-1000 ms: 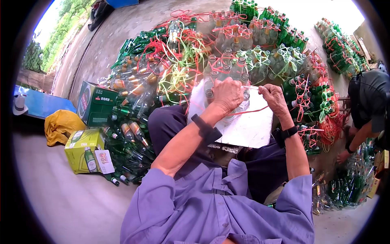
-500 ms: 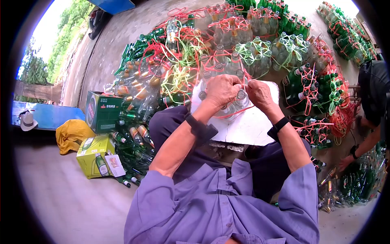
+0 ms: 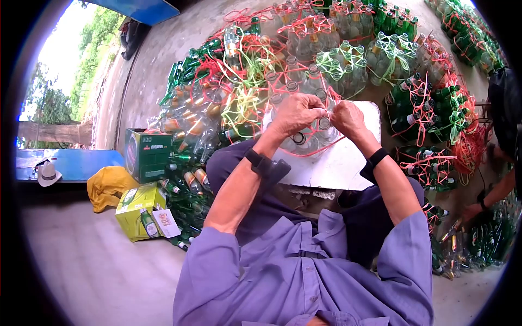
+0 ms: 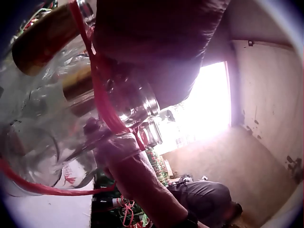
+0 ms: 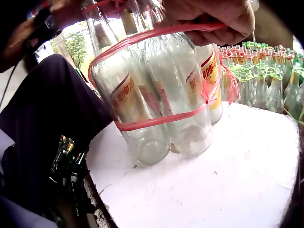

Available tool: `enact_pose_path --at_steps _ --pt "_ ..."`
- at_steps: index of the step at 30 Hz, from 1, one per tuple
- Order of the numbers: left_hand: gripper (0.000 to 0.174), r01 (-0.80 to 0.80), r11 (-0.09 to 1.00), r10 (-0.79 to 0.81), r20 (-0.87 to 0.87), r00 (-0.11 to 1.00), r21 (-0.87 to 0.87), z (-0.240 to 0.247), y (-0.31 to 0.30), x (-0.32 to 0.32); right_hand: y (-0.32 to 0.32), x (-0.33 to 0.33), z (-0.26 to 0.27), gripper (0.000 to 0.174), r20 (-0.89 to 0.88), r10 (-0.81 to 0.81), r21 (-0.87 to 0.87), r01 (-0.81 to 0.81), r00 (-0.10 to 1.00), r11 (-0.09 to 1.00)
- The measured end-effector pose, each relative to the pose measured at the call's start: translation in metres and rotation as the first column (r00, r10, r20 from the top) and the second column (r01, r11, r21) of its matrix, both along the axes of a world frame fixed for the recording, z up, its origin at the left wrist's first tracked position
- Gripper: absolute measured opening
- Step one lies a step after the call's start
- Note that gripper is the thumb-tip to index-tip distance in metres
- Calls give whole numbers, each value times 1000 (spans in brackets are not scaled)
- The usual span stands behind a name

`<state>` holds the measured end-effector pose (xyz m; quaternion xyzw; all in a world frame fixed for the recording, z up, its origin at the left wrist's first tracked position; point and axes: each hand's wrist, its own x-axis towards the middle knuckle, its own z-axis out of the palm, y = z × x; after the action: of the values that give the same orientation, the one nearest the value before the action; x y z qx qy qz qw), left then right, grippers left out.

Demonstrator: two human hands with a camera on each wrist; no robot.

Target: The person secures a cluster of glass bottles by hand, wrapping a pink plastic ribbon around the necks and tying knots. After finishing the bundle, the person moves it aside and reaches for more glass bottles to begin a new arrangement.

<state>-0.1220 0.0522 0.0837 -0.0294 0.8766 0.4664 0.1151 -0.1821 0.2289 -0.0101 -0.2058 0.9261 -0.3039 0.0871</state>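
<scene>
Clear glass bottles [image 3: 291, 86] stand clustered on a white board [image 3: 348, 163], with red string around them. My left hand [image 3: 296, 114] is over the near bottles, thumb and fingers pinching the string at the bottle necks. Close beside it, my right hand [image 3: 349, 118] has curled fingers gripping the string. In the right wrist view, red bands [image 5: 156, 121] circle the bottles [image 5: 175, 71] high and low, and my right hand [image 5: 221, 21] is at the upper band. Red string [image 4: 105, 102] crosses bottle necks in the left wrist view; my fingertips' exact hold is hidden.
Several tied bottle bundles [image 3: 391, 57] stand beyond the board and at the right. Loose bottles [image 3: 187, 111] and tangled string [image 3: 247, 103] lie at the left, near a green box [image 3: 148, 155] and a yellow box [image 3: 140, 212]. Another person's arm [image 3: 500, 190] shows at far right.
My right hand has moved left from the stretched string to beside my left hand. Both hands have come together over the bottle necks, still holding string.
</scene>
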Motion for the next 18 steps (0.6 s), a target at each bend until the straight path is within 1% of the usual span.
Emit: enact_pose_path --at_steps 1,3,4,6,7,8,9,10,11,12,13,14,15,16,18 --pt "20 0 1000 0 -1 1000 -3 -2 -1 0 0 -1 -1 53 -1 0 -3 0 1000 1000" --pt "27 -2 986 -27 -171 985 -166 -8 -2 1 2 -1 -5 59 20 -5 -51 6 1000 999" --pt "27 -2 986 -26 -169 985 -167 -8 -2 2 2 1 -6 59 22 -4 -53 5 1000 999" --pt "27 -4 986 -28 -193 981 -165 -9 -4 2 3 2 -6 65 35 -20 -89 23 999 996" --pt "27 -7 986 -26 -193 981 -169 -10 -5 2 3 1 -9 71 42 -25 -105 29 999 994" --pt "26 -6 994 -19 -226 974 -108 -12 -4 3 5 1 -10 71 43 -23 -109 27 999 994" --pt "25 -3 999 -9 -261 965 -47 -10 -4 3 7 -1 -12 73 87 -14 -134 25 996 991" --pt "25 -4 999 -9 -263 965 -50 -7 -4 4 9 -4 -13 75 129 -4 -159 25 992 987" --pt "26 -21 996 -8 -313 950 -91 -5 -3 6 13 -7 -14 77 166 30 -222 8 986 975" --pt "26 -41 991 -8 -361 933 -129 1 0 9 16 -9 -14 77 167 31 -223 7 986 975" --pt "26 -43 991 -7 -360 933 -130 7 2 12 18 -12 -14 76 221 53 -284 13 974 959" --pt "25 -68 975 -15 -368 930 -212 14 4 14 19 -14 -14 75 273 78 -345 22 959 938" --pt "23 -93 952 -25 -375 927 -293 18 5 18 21 -13 -10 70 334 100 -408 48 937 912" --pt "23 -92 951 -27 -374 927 -296 18 4 21 22 -13 0 70 335 101 -411 49 937 910" --pt "21 -161 938 45 -353 934 -307 20 4 28 23 -10 15 61 429 165 -457 56 888 888"
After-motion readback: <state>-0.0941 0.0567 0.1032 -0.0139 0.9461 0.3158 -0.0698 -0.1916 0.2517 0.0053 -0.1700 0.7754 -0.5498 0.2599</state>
